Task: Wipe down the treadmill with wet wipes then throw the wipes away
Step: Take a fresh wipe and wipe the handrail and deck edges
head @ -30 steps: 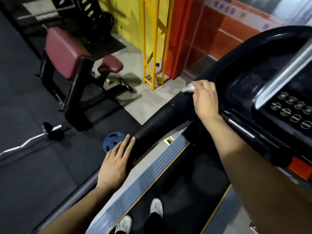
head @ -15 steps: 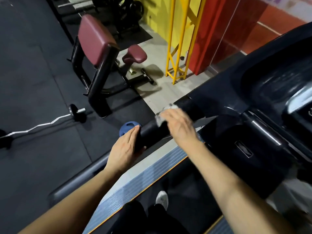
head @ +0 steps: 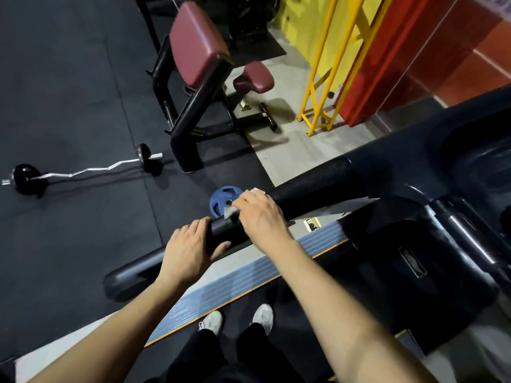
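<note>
Treadmill [head: 409,189] is seen from above, filling the right and lower part of the view; dark console housing at right, running belt [head: 249,297] below, grey ribbed side rail [head: 249,275] with an orange edge running diagonally beside it. Padded black left handrail [head: 309,192] is seen extending from the console down-left to a rounded end.

Preacher curl bench [head: 199,45] with maroon pads is noted on the black rubber floor, well apart from the treadmill, upper centre. Yellow steel frame [head: 323,78] is set against a yellow and red wall, upper right. EZ curl bar [head: 91,170] with small black plates is laid on the floor at left. Blue weight plate [head: 221,199] is laid flat on the floor, partly hidden behind the handrail.

Left hand [head: 190,247] is wrapped round the handrail: fingers curled over the top, thumb underneath, grip closed on the rail. Right hand [head: 260,214] is placed just beside it, further up the rail, fingers curled down and pressing a wet wipe [head: 229,211] against the foam. The wipe is held bunched under the fingers; white edges are seen at the fingertips and above the knuckles. The wipe is in contact with the top of the handrail, between the two hands.

White shoes [head: 213,322] are seen on the belt, below dark trousers
</note>
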The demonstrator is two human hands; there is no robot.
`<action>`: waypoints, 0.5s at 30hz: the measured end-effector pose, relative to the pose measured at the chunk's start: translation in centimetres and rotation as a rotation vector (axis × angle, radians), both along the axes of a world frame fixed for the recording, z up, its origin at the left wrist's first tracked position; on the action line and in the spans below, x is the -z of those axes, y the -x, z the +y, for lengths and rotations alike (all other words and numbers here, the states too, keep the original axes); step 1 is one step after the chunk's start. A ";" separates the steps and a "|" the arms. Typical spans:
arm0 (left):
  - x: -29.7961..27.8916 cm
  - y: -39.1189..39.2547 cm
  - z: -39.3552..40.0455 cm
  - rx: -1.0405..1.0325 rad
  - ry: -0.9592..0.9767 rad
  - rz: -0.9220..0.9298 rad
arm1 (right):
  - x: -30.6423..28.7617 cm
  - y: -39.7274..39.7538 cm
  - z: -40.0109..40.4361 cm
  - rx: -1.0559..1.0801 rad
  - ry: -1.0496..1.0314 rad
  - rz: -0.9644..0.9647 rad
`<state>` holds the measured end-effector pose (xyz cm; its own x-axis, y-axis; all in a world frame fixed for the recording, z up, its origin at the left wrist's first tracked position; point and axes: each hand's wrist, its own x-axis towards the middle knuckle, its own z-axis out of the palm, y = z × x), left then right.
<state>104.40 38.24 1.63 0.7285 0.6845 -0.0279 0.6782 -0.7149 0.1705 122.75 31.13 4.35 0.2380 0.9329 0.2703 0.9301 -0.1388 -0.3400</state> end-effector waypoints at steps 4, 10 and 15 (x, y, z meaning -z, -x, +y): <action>0.1 0.8 0.5 0.044 0.016 -0.010 | -1.3 -8.9 -2.8 0.278 -0.081 -0.110; -1.0 0.5 0.5 0.068 0.055 0.054 | -1.5 -9.8 -3.1 0.655 -0.103 -0.119; -1.8 0.0 2.1 0.114 0.156 0.025 | 2.1 5.4 -2.0 0.428 -0.205 0.136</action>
<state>104.39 40.39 3.38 0.7987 0.5838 -0.1458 0.5999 -0.7534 0.2693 117.32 29.12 2.23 0.6340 0.6745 0.3783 0.7497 -0.4160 -0.5147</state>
